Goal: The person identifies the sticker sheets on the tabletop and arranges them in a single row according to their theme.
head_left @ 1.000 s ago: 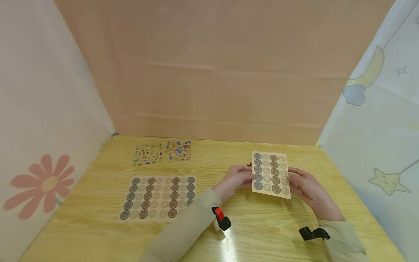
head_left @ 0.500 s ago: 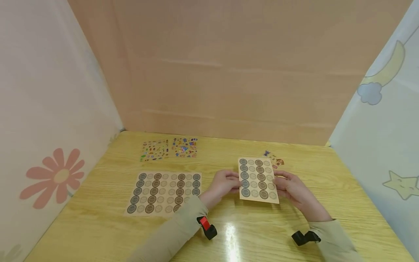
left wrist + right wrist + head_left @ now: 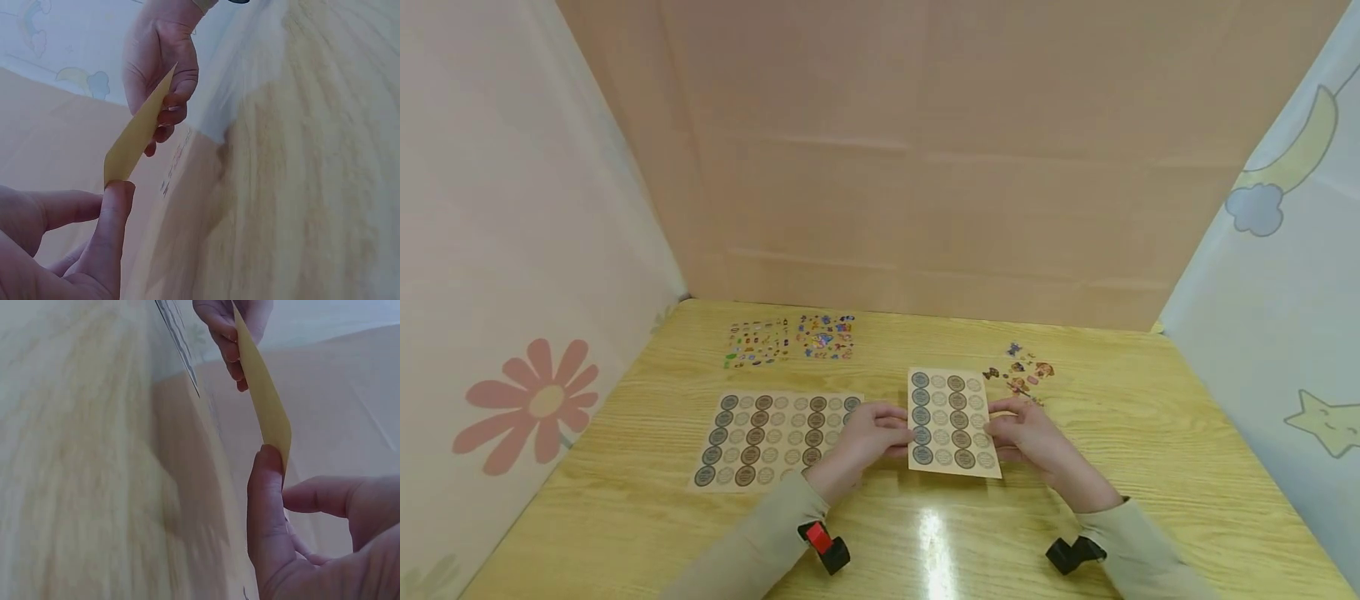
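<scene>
Between both hands hangs a cream sticker sheet printed with columns of round labels, raised off the wooden table and tilted. My left hand pinches its left edge between thumb and fingers. Its right edge is held the same way by my right hand. In the left wrist view the sheet appears nearly edge-on, with the left thumb against it. The right wrist view likewise has the sheet above the right thumb. Left of the hands lie matching round-label sheets, side by side and partly covered by the left hand.
Two clear sheets of small colourful stickers, one beside the other, lie at the back left. More cartoon stickers lie behind the right hand, partly hidden. A tan backdrop and printed side walls enclose the wooden table.
Both hands have carried the sticker sheet leftward and towards me, uncovering the cartoon stickers at right. The view has also shifted a little. The grip at both edges stays the same.
</scene>
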### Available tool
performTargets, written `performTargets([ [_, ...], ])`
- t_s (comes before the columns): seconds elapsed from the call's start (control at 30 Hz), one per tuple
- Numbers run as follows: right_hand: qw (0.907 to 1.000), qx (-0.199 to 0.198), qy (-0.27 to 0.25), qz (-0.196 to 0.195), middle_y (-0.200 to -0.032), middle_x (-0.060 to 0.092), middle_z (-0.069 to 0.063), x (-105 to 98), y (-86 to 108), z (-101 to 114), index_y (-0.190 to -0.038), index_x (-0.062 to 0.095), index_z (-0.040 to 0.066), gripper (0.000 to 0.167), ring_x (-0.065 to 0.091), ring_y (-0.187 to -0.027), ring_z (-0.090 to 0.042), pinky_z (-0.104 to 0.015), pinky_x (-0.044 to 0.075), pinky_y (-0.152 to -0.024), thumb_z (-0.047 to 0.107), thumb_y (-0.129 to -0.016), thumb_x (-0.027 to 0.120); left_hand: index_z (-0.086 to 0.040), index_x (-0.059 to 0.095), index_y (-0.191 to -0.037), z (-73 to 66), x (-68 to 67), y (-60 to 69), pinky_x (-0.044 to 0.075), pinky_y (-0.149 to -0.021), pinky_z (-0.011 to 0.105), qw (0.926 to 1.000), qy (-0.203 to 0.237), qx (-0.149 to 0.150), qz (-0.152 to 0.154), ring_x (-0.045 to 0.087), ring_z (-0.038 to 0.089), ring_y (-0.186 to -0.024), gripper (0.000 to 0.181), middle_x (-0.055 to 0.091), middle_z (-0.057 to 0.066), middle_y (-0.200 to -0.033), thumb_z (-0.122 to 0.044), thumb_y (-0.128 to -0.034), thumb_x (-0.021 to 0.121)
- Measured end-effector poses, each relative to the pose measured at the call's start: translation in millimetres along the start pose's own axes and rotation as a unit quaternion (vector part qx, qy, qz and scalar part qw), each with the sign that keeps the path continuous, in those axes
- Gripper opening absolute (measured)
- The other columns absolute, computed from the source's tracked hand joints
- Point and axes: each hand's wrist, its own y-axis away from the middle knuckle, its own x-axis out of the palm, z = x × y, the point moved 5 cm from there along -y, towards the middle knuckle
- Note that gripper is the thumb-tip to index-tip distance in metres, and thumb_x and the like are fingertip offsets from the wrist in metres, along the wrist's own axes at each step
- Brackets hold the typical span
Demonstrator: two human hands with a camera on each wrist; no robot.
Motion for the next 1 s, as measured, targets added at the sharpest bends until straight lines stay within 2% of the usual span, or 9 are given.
performTargets([
  [0.23, 0.9995, 0.014, -0.015, 0.022, -0.098, 0.068, -0.011, 21, -1.1, -5, -0.130, 0.039, -0.012, 0.041, 0.067, -0.083, -0.024, -0.038, 0.058, -0.072, 0.005, -0.095, 0.053, 0.008, 0.062, -0.110, 10.8, -19.7, 15.0, 0.059, -0.069, 0.036, 0.9997, -0.019, -0.002, -0.013, 0.068, 0.020, -0.074, 0.032, 0.067, 0.011, -0.086, 0.004, -0.0805, 0.073],
  [0.37, 0.9986, 0.020, -0.031, 0.038, -0.099, 0.066, -0.011, 32, 0.9, -5, -0.131, 0.037, -0.014, 0.043, 0.066, -0.085, -0.023, -0.037, 0.057, -0.074, 0.007, -0.096, 0.051, 0.008, 0.063, -0.109, 16.0, -31.3, 18.5, 0.059, -0.066, 0.035, 0.9990, -0.025, 0.025, -0.029, 0.067, 0.019, -0.073, 0.033, 0.068, 0.009, -0.085, 0.002, -0.0793, 0.074],
  [0.57, 0.9970, 0.026, -0.058, 0.045, -0.110, 0.063, -0.017, 42, 1.4, -4, -0.134, 0.036, -0.015, 0.048, 0.064, -0.095, -0.027, -0.040, 0.055, -0.084, 0.012, -0.098, 0.050, 0.008, 0.062, -0.114, 10.2, -43.8, 28.0, 0.059, -0.064, 0.034, 0.9965, -0.038, 0.055, -0.051, 0.066, 0.019, -0.074, 0.038, 0.067, 0.012, -0.090, 0.002, -0.0791, 0.075],
  [0.77, 0.9944, 0.026, -0.087, 0.055, -0.136, 0.042, -0.029, 49, 2.7, -2, -0.139, 0.026, -0.017, 0.056, 0.060, -0.108, -0.030, -0.041, 0.051, -0.091, 0.012, -0.097, 0.048, 0.011, 0.059, -0.118, 10.7, -51.5, 31.9, 0.059, -0.064, 0.033, 0.9950, -0.051, 0.055, -0.066, 0.066, 0.020, -0.077, 0.042, 0.066, 0.018, -0.098, 0.004, -0.0788, 0.074],
  [0.87, 0.9937, 0.024, -0.089, 0.064, -0.141, 0.034, -0.032, 50, 3.3, -1, -0.141, 0.022, -0.017, 0.057, 0.058, -0.110, -0.030, -0.040, 0.050, -0.093, 0.011, -0.097, 0.045, 0.013, 0.056, -0.120, 10.4, -51.8, 34.6, 0.059, -0.066, 0.033, 0.9956, -0.051, 0.049, -0.061, 0.066, 0.022, -0.082, 0.044, 0.065, 0.020, -0.103, 0.005, -0.0792, 0.072],
  [1.0, 0.9937, 0.021, -0.086, 0.068, -0.143, 0.030, -0.033, 51, 3.5, 0, -0.142, 0.020, -0.017, 0.059, 0.055, -0.114, -0.031, -0.039, 0.048, -0.095, 0.012, -0.097, 0.044, 0.014, 0.054, -0.121, 9.4, -50.7, 39.8, 0.058, -0.069, 0.032, 0.9962, -0.057, 0.042, -0.050, 0.066, 0.025, -0.088, 0.045, 0.063, 0.022, -0.108, 0.005, -0.0807, 0.071],
])
